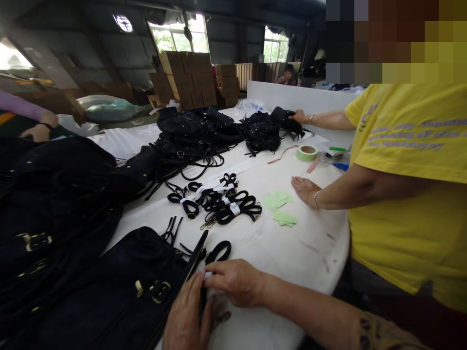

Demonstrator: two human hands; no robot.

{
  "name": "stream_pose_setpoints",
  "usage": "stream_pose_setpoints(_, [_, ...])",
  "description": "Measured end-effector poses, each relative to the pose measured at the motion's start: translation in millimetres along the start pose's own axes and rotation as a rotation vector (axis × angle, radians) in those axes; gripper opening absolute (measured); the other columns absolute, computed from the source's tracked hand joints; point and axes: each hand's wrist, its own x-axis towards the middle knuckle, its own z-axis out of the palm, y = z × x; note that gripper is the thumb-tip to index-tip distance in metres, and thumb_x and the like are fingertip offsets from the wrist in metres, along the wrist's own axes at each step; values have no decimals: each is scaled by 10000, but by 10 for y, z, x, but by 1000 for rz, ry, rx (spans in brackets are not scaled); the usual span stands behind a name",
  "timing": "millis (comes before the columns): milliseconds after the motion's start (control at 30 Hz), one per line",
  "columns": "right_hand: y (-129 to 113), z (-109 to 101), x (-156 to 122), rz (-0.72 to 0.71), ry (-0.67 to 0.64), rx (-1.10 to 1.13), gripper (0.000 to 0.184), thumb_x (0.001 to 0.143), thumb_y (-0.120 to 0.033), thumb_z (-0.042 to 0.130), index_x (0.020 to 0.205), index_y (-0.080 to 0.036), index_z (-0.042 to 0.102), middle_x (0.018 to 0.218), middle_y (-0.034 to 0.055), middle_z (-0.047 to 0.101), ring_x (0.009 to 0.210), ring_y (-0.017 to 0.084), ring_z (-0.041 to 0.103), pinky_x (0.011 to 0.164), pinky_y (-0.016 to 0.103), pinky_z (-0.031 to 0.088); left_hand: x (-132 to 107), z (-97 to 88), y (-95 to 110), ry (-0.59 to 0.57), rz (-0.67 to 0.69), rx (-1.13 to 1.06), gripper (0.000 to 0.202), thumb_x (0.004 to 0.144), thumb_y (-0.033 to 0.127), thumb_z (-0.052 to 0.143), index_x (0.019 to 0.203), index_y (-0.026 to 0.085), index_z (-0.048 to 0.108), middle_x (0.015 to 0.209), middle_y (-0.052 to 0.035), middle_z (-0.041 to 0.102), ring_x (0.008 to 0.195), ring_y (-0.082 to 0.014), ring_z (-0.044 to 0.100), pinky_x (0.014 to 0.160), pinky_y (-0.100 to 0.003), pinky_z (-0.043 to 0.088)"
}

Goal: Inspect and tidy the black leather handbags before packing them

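Observation:
At the table's near edge, my left hand point(187, 313) closes round a folded black strap point(221, 250), one loop of which sticks out beyond my fingers. My right hand point(239, 283) pinches the small white band point(207, 275) round that strap. My fingers hide most of the bundle; a metal clip point(222, 318) shows faintly below them. Close by on the left lies a black bag point(124, 277) with gold-coloured buckles, its zipped edge beside my left hand. Further in, several coiled black straps point(231, 206) with white bands and metal hooks lie in a pile.
More black bags point(197, 129) are heaped along the table's left and far side. Light green paper pieces point(280, 204) and a green tape roll point(307, 153) lie on the white table point(292, 253). A co-worker in yellow point(404, 194) stands at right, one hand on a bag.

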Motion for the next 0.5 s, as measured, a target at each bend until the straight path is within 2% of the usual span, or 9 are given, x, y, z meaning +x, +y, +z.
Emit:
stream_pose_setpoints(100, [209,-273,-344,125,62,-107,214,847,-139,519,1022,-209,619,954,3,665,803,129,590,690,224,450,-44,122,48,56,-16,24,350,925,264,427,1223,103,516,1145,-159,632,1033,-261,610,836,-413,524])
stream_pose_setpoints(200, [432,-514,-780,255,54,-214,214,917,-106,443,965,-178,638,855,40,657,748,153,579,643,259,424,-122,139,61,87,-35,-4,305,907,194,446,1183,119,550,1185,-149,606,1081,-262,570,870,-413,464])
stream_pose_setpoints(267, [519,-590,-980,275,-6,-281,218,945,-138,431,1004,-176,637,856,50,649,714,157,565,601,264,395,-140,129,59,86,-57,-51,295,899,191,462,1172,126,556,1185,-138,603,1090,-251,558,889,-400,441])
stream_pose_setpoints(333, [549,-607,-1049,256,-104,-337,235,961,-160,415,1077,-174,619,837,51,634,670,153,542,567,262,366,-134,125,55,92,-75,-78,288,897,201,467,1161,135,561,1171,-129,607,1076,-244,560,896,-398,431])
stream_pose_setpoints(400, [541,-604,-997,219,-219,-378,243,964,-158,399,1077,-159,614,806,53,612,642,150,522,553,262,350,-124,132,51,87,-91,-95,283,896,212,470,1156,148,562,1169,-120,607,1068,-240,562,895,-399,432])
stream_pose_setpoints(500, [514,-615,-801,138,-376,-401,202,920,-107,428,866,-134,621,760,65,589,652,160,515,555,268,344,-132,147,51,98,-107,-126,278,892,216,475,1152,164,558,1169,-103,612,1073,-238,564,891,-401,447])
